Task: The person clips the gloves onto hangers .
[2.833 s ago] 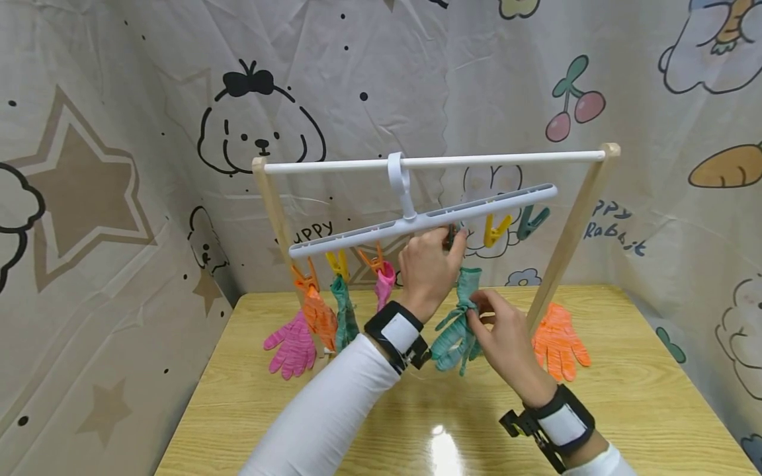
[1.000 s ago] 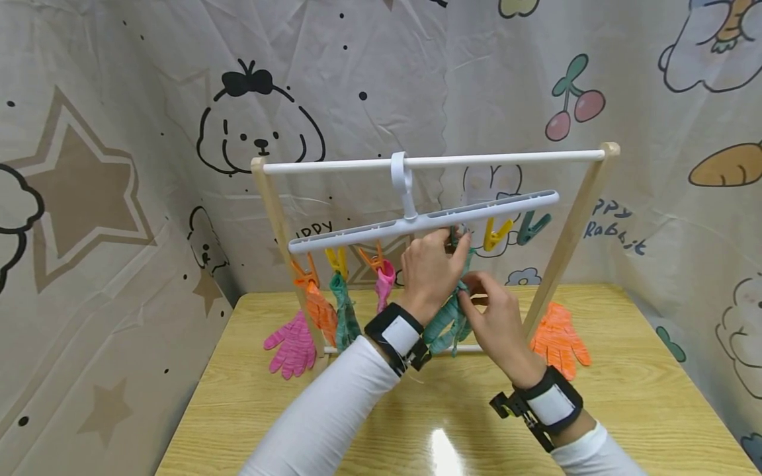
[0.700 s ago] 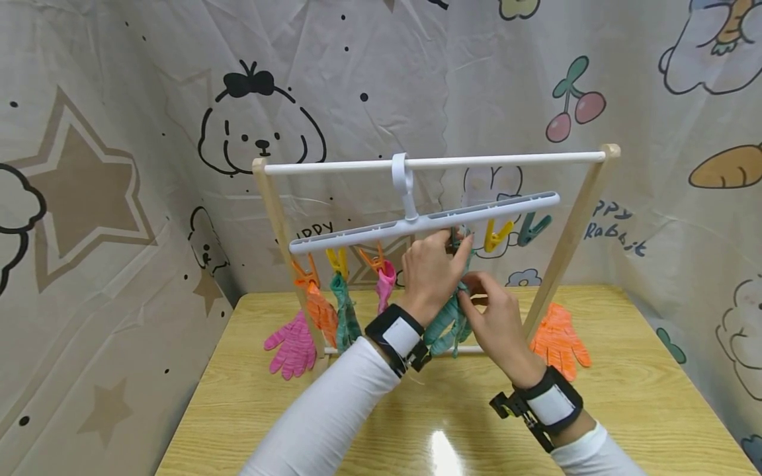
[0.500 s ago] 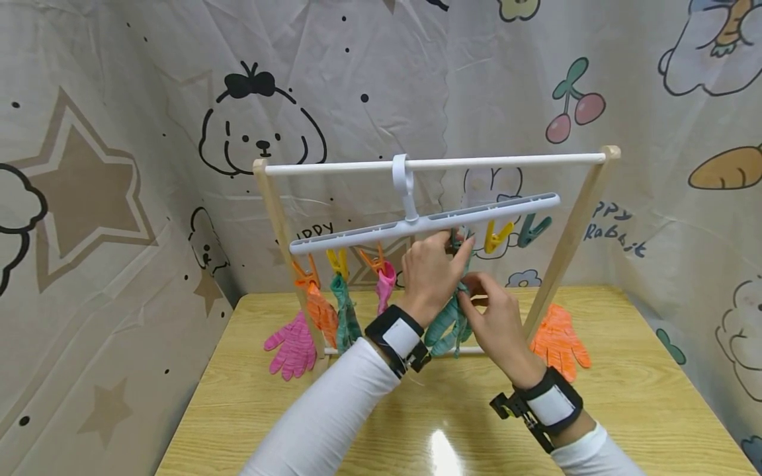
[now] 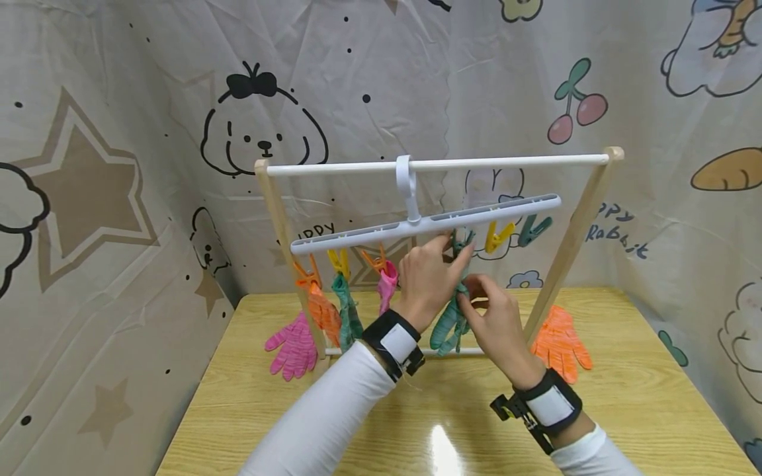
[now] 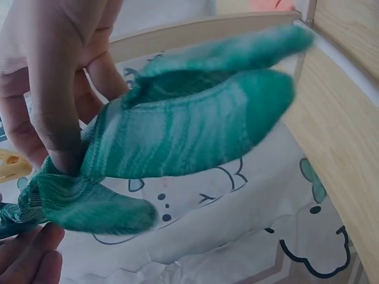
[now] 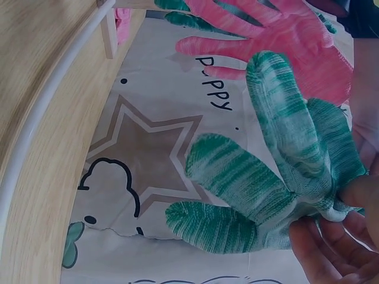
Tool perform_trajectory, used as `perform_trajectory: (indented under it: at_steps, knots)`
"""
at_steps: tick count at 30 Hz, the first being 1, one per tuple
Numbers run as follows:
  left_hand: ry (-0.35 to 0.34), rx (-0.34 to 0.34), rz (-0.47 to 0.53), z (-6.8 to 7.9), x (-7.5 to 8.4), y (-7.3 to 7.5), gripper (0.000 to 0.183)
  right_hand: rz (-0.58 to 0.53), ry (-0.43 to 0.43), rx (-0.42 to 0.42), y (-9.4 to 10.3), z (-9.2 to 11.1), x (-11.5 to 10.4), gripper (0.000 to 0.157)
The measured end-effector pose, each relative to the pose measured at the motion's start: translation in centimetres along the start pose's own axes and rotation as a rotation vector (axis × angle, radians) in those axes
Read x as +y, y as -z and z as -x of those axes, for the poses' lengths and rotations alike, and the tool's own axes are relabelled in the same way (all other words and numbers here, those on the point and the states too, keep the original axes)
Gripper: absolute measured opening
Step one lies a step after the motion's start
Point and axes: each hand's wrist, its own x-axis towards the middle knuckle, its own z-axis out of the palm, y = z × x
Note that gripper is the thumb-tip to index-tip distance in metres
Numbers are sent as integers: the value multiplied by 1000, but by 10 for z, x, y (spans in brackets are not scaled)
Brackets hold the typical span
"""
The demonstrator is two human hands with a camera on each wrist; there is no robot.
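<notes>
My left hand (image 5: 431, 274) is raised under the pale hanger (image 5: 417, 225), thumb and fingers pinching a dark green clothespin (image 5: 458, 242). In the left wrist view, my left fingertips (image 6: 35, 254) touch its dark end at the lower left. My right hand (image 5: 497, 317) holds a green striped glove (image 5: 448, 327) by its gathered middle, just below the clothespin. The glove's fingers (image 7: 278, 130) spread out from my right fingertips (image 7: 325, 248) in the right wrist view. The cuff is mostly hidden behind my hands, so I cannot tell whether the clothespin's jaws grip it.
Yellow (image 5: 499, 237) and teal (image 5: 534, 230) clothespins hang at the hanger's right. Orange (image 5: 324, 311), green (image 5: 348, 307) and pink (image 5: 387, 284) gloves are clipped at its left. A wooden rack with a white rod (image 5: 506, 162) supports it. Pink (image 5: 292, 347) and orange (image 5: 562, 344) gloves lie on the table.
My right hand has lifted the green glove up and left, to the clothespin. Lately my left hand has shifted slightly left, and more of the clothespin shows. The hanger's right end has dropped slightly.
</notes>
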Motion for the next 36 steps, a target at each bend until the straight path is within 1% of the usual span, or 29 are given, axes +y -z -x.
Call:
perform_trajectory:
  at_steps: [5,11,15,19,22,25,31,36]
  knots:
    - [17,-37,-24,5,-4,-1,28,1,-9,4,-1,-1,3,23]
    - [18,-73,-49,10,-5,-2,27,2,-4,13,-1,-1,4,24]
    - [22,-100,-40,15,-6,-2,29,10,-1,18,-2,-1,6,27]
    - [33,-123,-16,20,-8,-2,34,15,-6,15,-2,-1,6,28]
    - [36,-130,-10,23,-10,-4,38,17,-14,5,-2,0,6,30]
    - [30,-129,-25,26,-12,-6,39,9,-31,-9,-1,0,6,32]
    - [22,-116,-41,32,-16,-8,35,3,-53,-34,0,1,9,32]
    - [37,-122,-26,37,-19,-11,33,5,-58,-57,1,5,11,30]
